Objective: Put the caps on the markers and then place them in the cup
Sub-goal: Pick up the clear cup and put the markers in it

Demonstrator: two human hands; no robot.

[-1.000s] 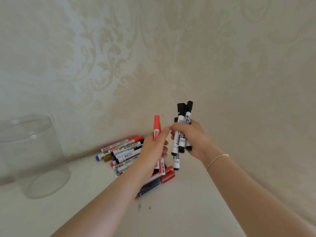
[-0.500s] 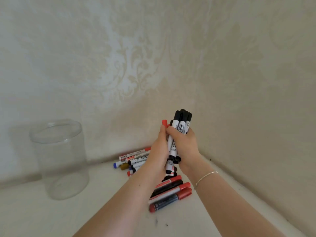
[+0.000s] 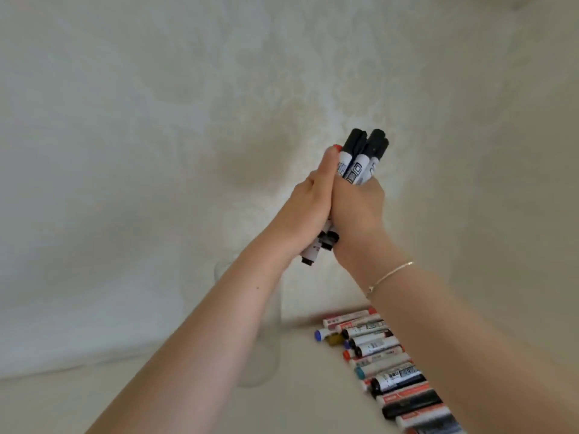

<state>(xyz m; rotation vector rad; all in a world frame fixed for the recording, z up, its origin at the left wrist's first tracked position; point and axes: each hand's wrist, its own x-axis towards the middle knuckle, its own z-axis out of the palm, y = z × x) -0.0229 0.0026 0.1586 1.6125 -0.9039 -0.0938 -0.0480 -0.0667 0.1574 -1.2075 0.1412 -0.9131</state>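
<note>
Cup (image 3: 250,324): clear, faint, standing on the worktop (image 3: 94,402) behind the left forearm, below the raised hands.
Left hand (image 3: 308,211): lifted high, forearm slanting up from lower left, fingers wrapped round the bundle of markers (image 3: 357,161) from the left side.
Bundle: black-capped ends stick up above the hands, bottoms poke out below the wrists; a red tip shows by the left thumb.
Right hand (image 3: 360,208): pressed against the left, gripping the same bundle; thin bracelet (image 3: 390,275) on the wrist.
Loose markers (image 3: 379,358): lying in a row on the worktop, lower right.
</note>
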